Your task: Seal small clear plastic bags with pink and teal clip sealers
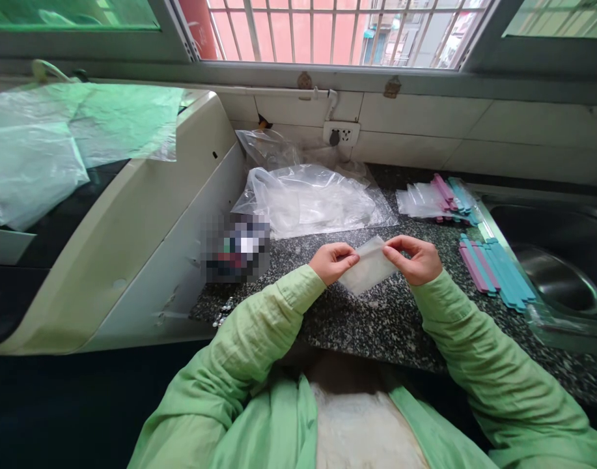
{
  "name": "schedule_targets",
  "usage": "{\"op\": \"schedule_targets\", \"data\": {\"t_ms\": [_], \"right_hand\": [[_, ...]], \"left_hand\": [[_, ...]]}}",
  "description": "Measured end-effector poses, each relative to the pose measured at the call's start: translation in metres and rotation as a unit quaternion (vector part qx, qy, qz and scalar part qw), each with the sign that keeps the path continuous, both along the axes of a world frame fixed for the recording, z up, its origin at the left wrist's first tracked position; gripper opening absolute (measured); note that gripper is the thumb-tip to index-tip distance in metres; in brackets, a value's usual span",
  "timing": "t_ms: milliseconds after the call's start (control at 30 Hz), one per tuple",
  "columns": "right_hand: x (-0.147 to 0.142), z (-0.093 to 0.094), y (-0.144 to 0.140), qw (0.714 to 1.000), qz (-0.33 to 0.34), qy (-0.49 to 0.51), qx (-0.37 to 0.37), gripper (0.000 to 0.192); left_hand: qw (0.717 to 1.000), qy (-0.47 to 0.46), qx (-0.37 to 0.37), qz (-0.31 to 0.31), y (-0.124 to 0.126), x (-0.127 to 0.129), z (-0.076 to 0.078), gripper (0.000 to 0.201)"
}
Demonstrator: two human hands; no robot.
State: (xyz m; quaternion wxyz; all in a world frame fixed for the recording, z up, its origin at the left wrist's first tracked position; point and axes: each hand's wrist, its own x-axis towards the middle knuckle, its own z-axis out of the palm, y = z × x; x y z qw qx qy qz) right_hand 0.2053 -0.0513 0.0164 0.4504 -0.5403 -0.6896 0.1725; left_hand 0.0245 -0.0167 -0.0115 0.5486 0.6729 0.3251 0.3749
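Note:
A small clear plastic bag [369,266] is held just above the dark granite counter [376,319], between both of my hands. My left hand [331,260] pinches the bag's left top corner. My right hand [414,258] pinches its right top corner. The bag hangs down and looks empty, though its contents are hard to tell. Both arms wear light green sleeves.
A pile of blue and pink sticks [496,271] lies to the right, and more packed bags with sticks [437,198] lie behind. Large crumpled clear bags [310,198] sit at the back. A steel sink [556,273] is far right, a cream machine [132,215] to the left.

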Motion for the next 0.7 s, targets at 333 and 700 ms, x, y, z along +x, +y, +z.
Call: {"op": "schedule_targets", "data": {"t_ms": [333, 700], "right_hand": [[-0.0003, -0.0051, 0.0016, 1.000, 0.001, 0.007, 0.005, 0.020], [-0.0044, -0.0024, -0.0016, 0.999, -0.029, 0.028, -0.010, 0.019]], "left_hand": [[0.999, 0.020, 0.026, -0.040, -0.0017, 0.0019, -0.0026, 0.031], [0.998, 0.028, -0.003, -0.049, -0.0018, 0.0018, -0.0006, 0.034]]}}
